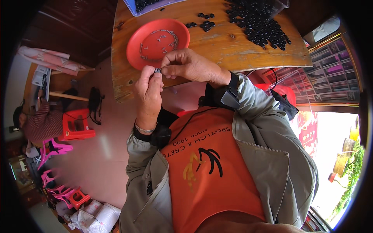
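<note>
Above the near edge of the wooden table (217,39), my two hands meet fingertip to fingertip. My left hand (148,91) pinches a small dark part with a pale, metallic-looking spot (157,70) between thumb and forefinger. Closed in a pinch right beside that part is my right hand (192,68); its fingertips hide whatever they may hold. Just beyond the hands, a red plastic plate (134,46) carries many small silvery metal pieces (162,38), most of them lying in a ring. Several round black pieces (206,26) are grouped right of the plate.
A large heap of black pieces (256,23) spreads across the table's far right, by a clear plastic bag (279,7). A blue-rimmed tray (136,11) with black pieces stands at the far left. Leftward, a person (40,120) sits near a red stool (77,124).
</note>
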The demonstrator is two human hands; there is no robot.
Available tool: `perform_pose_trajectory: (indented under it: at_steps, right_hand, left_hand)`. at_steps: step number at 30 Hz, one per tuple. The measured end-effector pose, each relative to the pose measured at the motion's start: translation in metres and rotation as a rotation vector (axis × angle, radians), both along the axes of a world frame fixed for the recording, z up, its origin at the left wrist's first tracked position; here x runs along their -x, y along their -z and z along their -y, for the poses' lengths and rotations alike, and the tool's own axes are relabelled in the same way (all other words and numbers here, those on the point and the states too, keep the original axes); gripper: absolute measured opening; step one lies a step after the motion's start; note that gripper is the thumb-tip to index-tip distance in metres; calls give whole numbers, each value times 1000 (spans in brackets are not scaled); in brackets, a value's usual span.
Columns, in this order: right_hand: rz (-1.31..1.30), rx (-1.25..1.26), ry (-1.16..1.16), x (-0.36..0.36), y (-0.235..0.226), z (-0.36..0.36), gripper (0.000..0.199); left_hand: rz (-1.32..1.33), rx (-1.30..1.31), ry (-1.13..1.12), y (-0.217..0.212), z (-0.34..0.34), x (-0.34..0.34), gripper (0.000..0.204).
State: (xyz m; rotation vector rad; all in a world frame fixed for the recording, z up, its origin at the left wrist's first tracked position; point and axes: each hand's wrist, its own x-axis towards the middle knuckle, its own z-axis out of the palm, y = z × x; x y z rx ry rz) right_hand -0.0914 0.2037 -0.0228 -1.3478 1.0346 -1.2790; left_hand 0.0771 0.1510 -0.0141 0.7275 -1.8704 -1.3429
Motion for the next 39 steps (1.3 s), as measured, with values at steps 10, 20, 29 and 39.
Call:
perform_pose_trajectory:
  at_steps: [10, 20, 29, 39]
  right_hand:
    - [-1026, 393, 421, 27, -22, 25, 13]
    - [-1401, 235, 280, 67, -10, 108, 20]
    - [-1496, 241, 365, 52, 6, 110, 18]
    - [-1441, 396, 389, 66, 7, 96, 17]
  left_hand:
    - [-31, -83, -60, 9, 4, -17, 17]
    - [-12, -79, -91, 8, 4, -28, 15]
    - [14, -90, -95, 8, 5, -32, 16]
    - [3, -90, -59, 6, 5, -28, 15]
